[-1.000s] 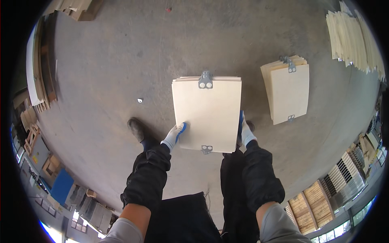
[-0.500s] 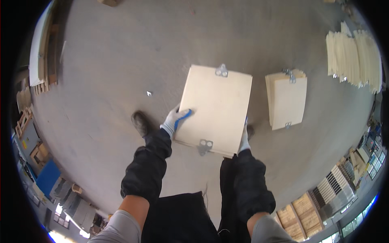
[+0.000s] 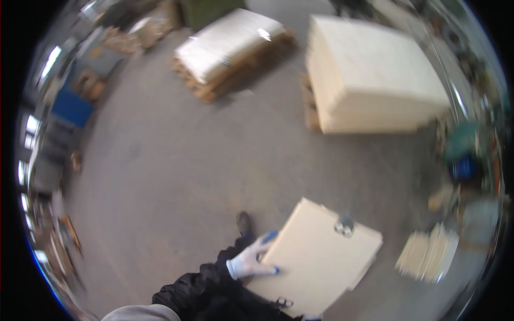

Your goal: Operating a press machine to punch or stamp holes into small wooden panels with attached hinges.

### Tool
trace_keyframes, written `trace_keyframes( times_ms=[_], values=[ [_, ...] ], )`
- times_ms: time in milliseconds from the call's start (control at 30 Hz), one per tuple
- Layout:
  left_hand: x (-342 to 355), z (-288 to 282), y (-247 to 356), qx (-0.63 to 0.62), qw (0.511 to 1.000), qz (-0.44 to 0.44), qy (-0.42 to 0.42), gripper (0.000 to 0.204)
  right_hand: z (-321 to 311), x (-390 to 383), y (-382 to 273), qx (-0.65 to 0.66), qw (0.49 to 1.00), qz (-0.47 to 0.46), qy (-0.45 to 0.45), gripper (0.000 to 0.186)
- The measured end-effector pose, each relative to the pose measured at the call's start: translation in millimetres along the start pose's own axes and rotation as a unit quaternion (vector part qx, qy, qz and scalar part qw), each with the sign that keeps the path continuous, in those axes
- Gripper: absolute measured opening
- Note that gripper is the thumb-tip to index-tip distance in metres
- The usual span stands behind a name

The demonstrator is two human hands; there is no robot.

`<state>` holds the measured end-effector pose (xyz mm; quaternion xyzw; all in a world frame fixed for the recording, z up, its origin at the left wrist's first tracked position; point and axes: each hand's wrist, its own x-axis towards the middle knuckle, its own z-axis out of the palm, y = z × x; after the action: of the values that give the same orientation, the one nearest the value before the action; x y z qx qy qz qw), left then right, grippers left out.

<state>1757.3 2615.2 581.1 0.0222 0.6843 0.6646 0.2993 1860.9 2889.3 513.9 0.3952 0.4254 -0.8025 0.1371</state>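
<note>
A stack of thin cream-coloured boards (image 3: 316, 251) lies tilted in front of me at the lower middle, its sheets slightly out of line. Two grey metal plates with round holes sit at its edges, one plate (image 3: 344, 227) at the far side and another plate (image 3: 284, 303) near me. My left hand (image 3: 254, 259), in a white glove with blue fingertips, grips the left edge, thumb on top. Only a pale sliver at the bottom edge, under the near corner, may be my right hand (image 3: 313, 318); its fingers are hidden.
Ahead to the right, a tall block of pale sheets (image 3: 380, 80) stands on a wooden pallet. Farther left, a lower white stack (image 3: 230, 43) rests on another pallet (image 3: 214, 91). More pale boards (image 3: 428, 254) lie on the floor at the right. My shoe (image 3: 244, 223) shows beside the held stack.
My view has swung round and up, so the pallets now show ahead. The held stack sits lower and turned in the picture; my right arm has dropped out of sight.
</note>
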Motion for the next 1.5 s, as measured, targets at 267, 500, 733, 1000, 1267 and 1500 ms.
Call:
trace_keyframes(
  times_ms=[267,500,733,1000,1267,1500],
  values=[
    [-127.1,-118.5,160.6,-0.013,0.972,0.145,0.182,0.096,274.0,-72.9,-87.7,-0.106,0.976,-0.094,-0.163,0.089],
    [-191.8,-257.4,221.9,-0.004,0.932,0.15,0.329,0.096,461.5,-88.5,-124.1,-0.113,0.933,-0.151,-0.306,0.092],
    [-221.9,-433.9,235.2,-0.118,0.854,0.148,0.484,0.088,653.2,-0.2,-95.0,-0.169,0.864,-0.092,-0.465,0.093],
    [-272.2,-610.1,219.8,-0.231,0.731,0.175,0.618,0.081,896.0,81.7,-9.9,-0.224,0.781,0.137,-0.566,0.076],
    [-305.3,-832.8,194.9,-0.271,0.643,0.231,0.678,0.082,1178.8,109.1,108.5,-0.314,0.71,0.116,-0.619,0.086],
    [-347.8,-1091.1,229.6,-0.244,0.691,0.213,0.647,0.084,1391.3,109.3,186.8,-0.243,0.7,0.183,-0.646,0.081]
  ],
)
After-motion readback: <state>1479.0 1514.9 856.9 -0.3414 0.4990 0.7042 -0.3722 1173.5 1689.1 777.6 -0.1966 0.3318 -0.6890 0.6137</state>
